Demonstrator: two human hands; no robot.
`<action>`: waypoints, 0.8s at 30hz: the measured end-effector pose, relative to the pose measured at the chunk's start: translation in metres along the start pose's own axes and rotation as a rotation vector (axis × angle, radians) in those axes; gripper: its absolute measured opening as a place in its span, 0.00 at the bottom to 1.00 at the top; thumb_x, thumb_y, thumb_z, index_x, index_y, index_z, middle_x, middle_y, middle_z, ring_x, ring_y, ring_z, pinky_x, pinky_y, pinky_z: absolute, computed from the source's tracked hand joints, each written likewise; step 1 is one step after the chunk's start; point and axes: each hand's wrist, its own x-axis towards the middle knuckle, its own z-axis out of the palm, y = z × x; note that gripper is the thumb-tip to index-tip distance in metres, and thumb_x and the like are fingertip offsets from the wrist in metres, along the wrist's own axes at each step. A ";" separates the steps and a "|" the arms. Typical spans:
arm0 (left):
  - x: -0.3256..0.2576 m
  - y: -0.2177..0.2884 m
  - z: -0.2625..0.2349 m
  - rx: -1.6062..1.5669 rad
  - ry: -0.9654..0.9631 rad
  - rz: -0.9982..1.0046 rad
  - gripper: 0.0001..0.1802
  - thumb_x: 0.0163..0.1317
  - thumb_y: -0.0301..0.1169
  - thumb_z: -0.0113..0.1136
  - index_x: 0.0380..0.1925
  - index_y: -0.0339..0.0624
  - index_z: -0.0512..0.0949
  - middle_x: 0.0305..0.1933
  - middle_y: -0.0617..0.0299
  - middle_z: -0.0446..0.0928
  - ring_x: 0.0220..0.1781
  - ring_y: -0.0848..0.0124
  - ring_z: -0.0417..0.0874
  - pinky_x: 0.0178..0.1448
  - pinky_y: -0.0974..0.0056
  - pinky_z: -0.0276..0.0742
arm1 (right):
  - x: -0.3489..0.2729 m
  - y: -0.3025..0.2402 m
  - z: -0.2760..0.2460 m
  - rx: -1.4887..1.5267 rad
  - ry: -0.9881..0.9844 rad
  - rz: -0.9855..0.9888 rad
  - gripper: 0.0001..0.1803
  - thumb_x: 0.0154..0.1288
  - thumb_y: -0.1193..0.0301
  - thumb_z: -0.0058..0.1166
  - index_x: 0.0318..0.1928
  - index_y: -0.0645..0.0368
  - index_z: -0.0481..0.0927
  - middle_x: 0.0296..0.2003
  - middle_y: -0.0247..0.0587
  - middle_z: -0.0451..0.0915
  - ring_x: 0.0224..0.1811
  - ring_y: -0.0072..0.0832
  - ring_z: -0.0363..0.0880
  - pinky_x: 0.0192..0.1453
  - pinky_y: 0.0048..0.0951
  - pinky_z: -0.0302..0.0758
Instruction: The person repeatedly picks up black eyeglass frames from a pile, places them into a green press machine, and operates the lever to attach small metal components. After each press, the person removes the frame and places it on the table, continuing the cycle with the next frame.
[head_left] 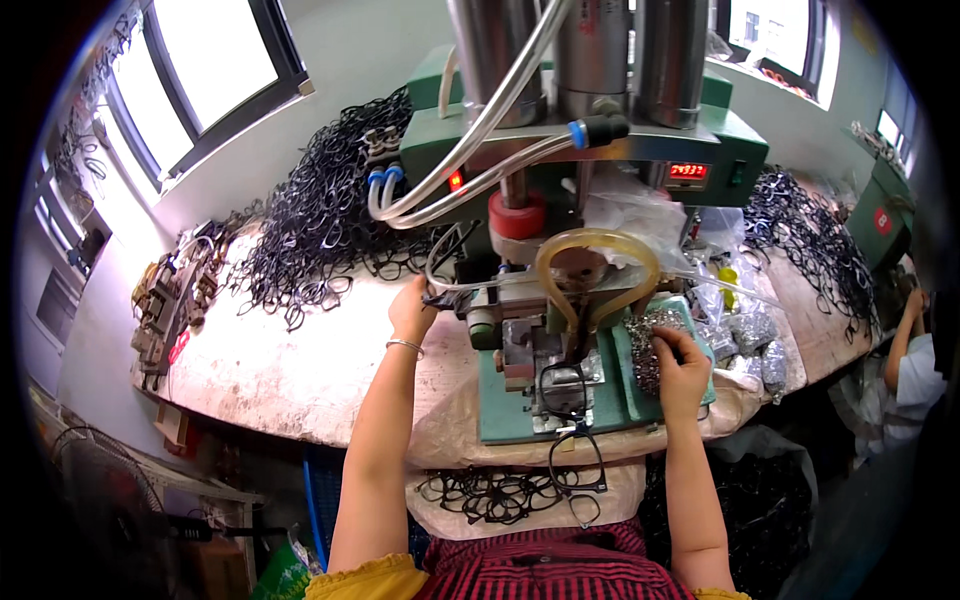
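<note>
Far left: box of metal parts (168,300) on the bench (300,370), untouched. Next to it, a big heap of black eyeglass frames (320,220) piled against the wall, thin rims all tangled.

Left hand (412,312) is at the left side of the green press (560,160), fingers curled together on what looks like a black frame by the clear hoses (440,185); whether it is actually pinched cannot be told.

Centre: one eyeglass frame (563,385) sits on the press's green base plate (500,420), a second frame (577,470) hangs off the front edge, more frames (490,495) lie on the cloth at the person's lap.

Right hand (682,372) is closed over a pile of small shiny metal bits (650,335) on the plate's right side, fingertips bunched down into them.

Handling judgement: frames look light, thin, slightly springy, easy to snag on each other; best taken at the bridge or a rim corner, not yanked from the heap. Metal bits are tiny and slippery, a fingertip pinch job.

Far right: another heap of frames (810,250), and another person's arm (905,330).
</note>
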 end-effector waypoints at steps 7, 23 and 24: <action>-0.092 0.025 -0.056 0.083 -0.248 -0.222 0.17 0.69 0.43 0.49 0.40 0.46 0.81 0.31 0.48 0.82 0.34 0.46 0.82 0.38 0.48 0.75 | -0.034 0.019 -0.062 -0.367 0.095 -0.188 0.07 0.53 0.82 0.61 0.34 0.61 0.85 0.33 0.41 0.83 0.40 0.37 0.80 0.49 0.33 0.74; -0.130 0.111 -0.098 -1.090 0.363 -0.217 0.08 0.72 0.25 0.54 0.44 0.32 0.78 0.39 0.58 0.82 0.41 0.75 0.82 0.49 0.70 0.78 | -0.029 -0.057 0.053 0.417 -0.355 -0.037 0.25 0.57 0.80 0.62 0.56 0.67 0.70 0.40 0.37 0.80 0.44 0.20 0.79 0.53 0.22 0.73; -0.124 0.126 -0.115 -1.128 0.382 -0.157 0.06 0.71 0.22 0.52 0.42 0.32 0.78 0.39 0.57 0.82 0.42 0.72 0.82 0.53 0.67 0.77 | -0.031 -0.067 0.052 0.489 -0.389 0.051 0.25 0.58 0.80 0.61 0.56 0.67 0.69 0.42 0.38 0.80 0.45 0.20 0.79 0.54 0.21 0.71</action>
